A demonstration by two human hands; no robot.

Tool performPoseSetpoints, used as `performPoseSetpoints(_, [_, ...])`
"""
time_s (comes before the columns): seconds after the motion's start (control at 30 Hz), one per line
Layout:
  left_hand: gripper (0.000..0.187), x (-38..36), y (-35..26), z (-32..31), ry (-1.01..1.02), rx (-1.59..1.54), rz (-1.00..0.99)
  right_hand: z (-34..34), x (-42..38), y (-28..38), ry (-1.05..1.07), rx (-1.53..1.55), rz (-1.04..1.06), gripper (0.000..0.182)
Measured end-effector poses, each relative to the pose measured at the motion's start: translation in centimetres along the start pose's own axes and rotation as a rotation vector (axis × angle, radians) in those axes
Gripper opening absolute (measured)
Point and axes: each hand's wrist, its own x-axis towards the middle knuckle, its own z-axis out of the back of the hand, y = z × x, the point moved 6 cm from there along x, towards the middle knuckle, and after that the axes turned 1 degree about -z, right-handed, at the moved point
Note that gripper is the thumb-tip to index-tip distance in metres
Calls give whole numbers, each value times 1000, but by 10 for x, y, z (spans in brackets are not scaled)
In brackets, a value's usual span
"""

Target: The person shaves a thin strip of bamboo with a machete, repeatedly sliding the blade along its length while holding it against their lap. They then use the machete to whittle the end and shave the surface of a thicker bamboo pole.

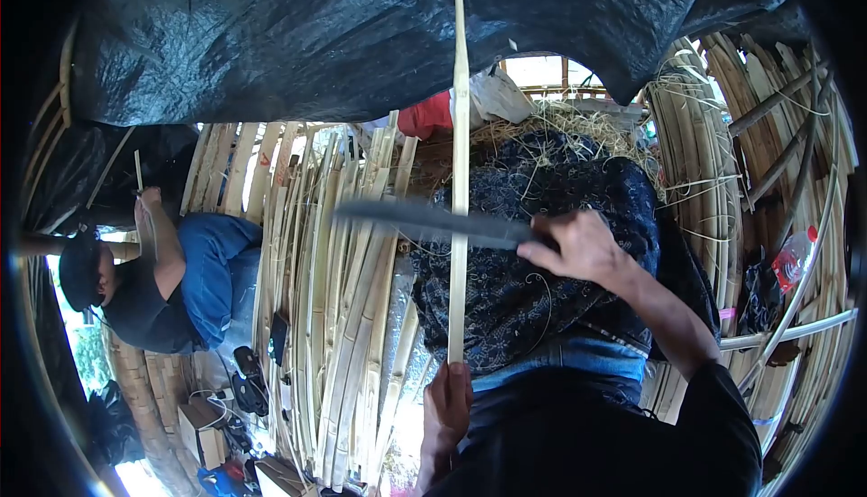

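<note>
A long pale bamboo strip (460,154) stands nearly vertical in the view, with my left hand (448,402) closed around its lower end. My right hand (578,246) grips the handle of a dark, long-bladed knife (424,220). The blade, blurred by motion, points left and crosses the strip at about mid-length; whether it touches the strip is not clear. Under both lies a dark patterned cloth (506,289) spread over my lap, with thin shavings on its far part.
Split bamboo pieces (348,316) lie in a bundle to the left. Beyond them sits another person (163,280) holding a thin stick. A black tarp (298,37) hangs overhead. More slats (695,154) and a plastic bottle (795,258) are on the right.
</note>
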Motion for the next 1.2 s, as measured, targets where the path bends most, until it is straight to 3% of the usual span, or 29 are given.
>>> performPoseSetpoints(0.03, [32,3,-13,0,-67,37,-159,2,0,5,-3,-58,28,49])
performPoseSetpoints(0.13, [22,5,-15,2,-77,175,-342,1,5,0,-148,-30,96,52])
performPoseSetpoints(0.27, [15,11,-3,1,-123,240,-473,-12,7,14,-72,-52,44,54])
performPoseSetpoints(0.3, [15,7,-12,1,-241,377,-691,-14,3,23,-82,-45,45,54])
performPoseSetpoints(0.33, [16,-1,-22,0,-360,517,-908,-23,-3,29,39,37,7,55])
performPoseSetpoints(0.37, [16,-1,-26,0,-363,517,-905,-22,-9,44,-4,35,82,55])
performPoseSetpoints(0.43, [22,13,-17,-2,-88,171,-434,-21,-21,65,-17,22,183,54])
performPoseSetpoints(0.47, [22,11,-25,-1,-87,172,-429,-18,-19,63,-14,25,182,54])
performPoseSetpoints(0.53, [29,11,-16,1,-24,-4,-76,-12,-6,48,4,75,116,53])
performPoseSetpoints(0.57, [29,10,-16,2,-20,-4,-77,-11,0,30,-49,27,12,52])
performPoseSetpoints(0.6, [31,9,-18,2,-26,21,-106,-15,4,20,-134,31,68,51])
performPoseSetpoints(0.67, [33,10,-18,0,-45,38,-148,-14,1,31,-39,-28,23,52])
performPoseSetpoints(0.73, [32,10,-16,-1,-76,189,-334,-9,-8,47,-108,-37,153,55])
performPoseSetpoints(0.77, [32,1,-31,-4,-214,561,-721,-4,-6,44,-129,-38,178,55])
performPoseSetpoints(0.8, [32,-4,-26,-4,-209,559,-716,1,-3,38,-144,-37,203,55])
performPoseSetpoints(0.87, [32,1,-21,-3,48,-5,28,1,12,9,-217,-80,99,54])
performPoseSetpoints(0.93, [34,7,-23,-5,54,64,-36,-9,9,14,-193,-99,93,54])
performPoseSetpoints(0.97, [35,10,-20,-6,47,49,-18,-12,6,21,-37,-36,1,55])
performPoseSetpoints(1.07, [37,11,-17,-6,18,48,-37,4,-7,53,-145,-72,256,57])
performPoseSetpoints(1.13, [36,3,-17,-7,63,25,29,5,10,18,-31,-71,61,57])
performPoseSetpoints(1.2, [36,-3,-10,-6,68,42,24,4,23,-24,-206,-52,-124,55])
